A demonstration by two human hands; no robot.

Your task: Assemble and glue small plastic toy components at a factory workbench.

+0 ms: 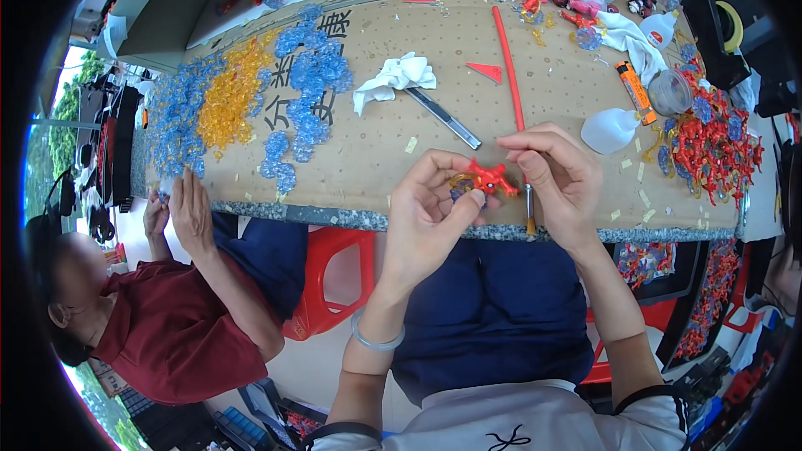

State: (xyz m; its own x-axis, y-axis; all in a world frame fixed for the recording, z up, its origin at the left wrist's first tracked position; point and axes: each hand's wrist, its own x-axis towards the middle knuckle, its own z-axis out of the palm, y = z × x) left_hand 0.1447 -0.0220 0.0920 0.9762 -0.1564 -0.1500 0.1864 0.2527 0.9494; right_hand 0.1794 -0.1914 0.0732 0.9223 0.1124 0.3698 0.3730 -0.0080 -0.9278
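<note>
Over the table's near edge, my left hand pinches a small red plastic toy figure between thumb and fingers. Clear yellow and bluish plastic shows beside the red part, partly covered by the fingers. Just right of the figure is my right hand, its fingers bent and the thumb apart from them. I see nothing between them. A small brush with a metal collar and an orange-brown end lies between my hands at the table edge.
Blue and amber clear pieces spread at the left, near a co-worker. A utility knife lies by a white cloth. At right are a white bottle, an orange glue tube and piled red figures.
</note>
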